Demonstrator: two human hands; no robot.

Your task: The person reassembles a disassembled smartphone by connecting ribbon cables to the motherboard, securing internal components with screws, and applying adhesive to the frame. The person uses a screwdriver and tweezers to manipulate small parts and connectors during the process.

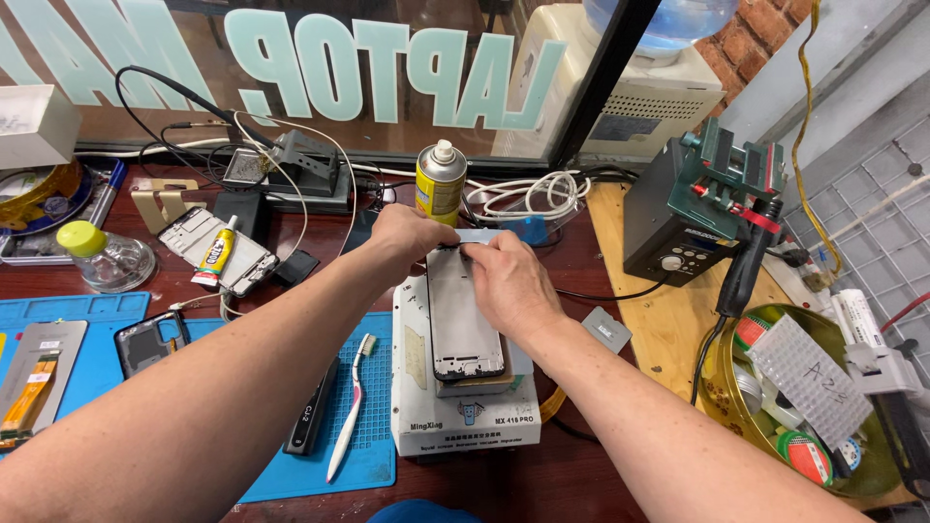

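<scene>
1. The phone frame [463, 324] lies lengthwise on the white heating plate machine [465, 412], which stands on the dark red table [601, 281] at the edge of the blue work mat [373, 387]
2. The left hand [412, 235] has its fingers curled down on the frame's far end, pinching it
3. The right hand [509, 281] presses on the same far end and right edge, fingertips closed on the frame, touching the left hand
4. A toothbrush [351, 407] and a black tool [312, 418] lie on the mat just left of the machine
5. A yellow spray can [441, 181] stands upright beyond the hands, and a glue tube [215, 254] rests on another frame at left
</scene>
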